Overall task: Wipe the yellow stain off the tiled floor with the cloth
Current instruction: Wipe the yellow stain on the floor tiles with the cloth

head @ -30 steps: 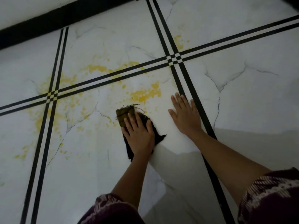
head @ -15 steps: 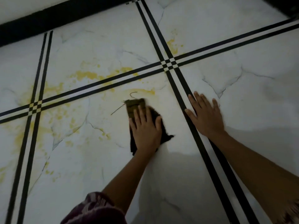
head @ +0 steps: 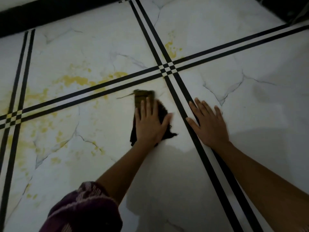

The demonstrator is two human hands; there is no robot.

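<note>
White marbled tiled floor (head: pixel 217 39) with black double lines spreads under me. The yellow stain (head: pixel 75 80) lies to the left, along the line and below it. The dark cloth (head: pixel 163 110) lies flat beneath my left hand (head: pixel 148 126), fingers spread, pressing down. My right hand (head: pixel 209 126) rests open-palmed on the tile, fingers slightly apart, holding nothing.
</note>
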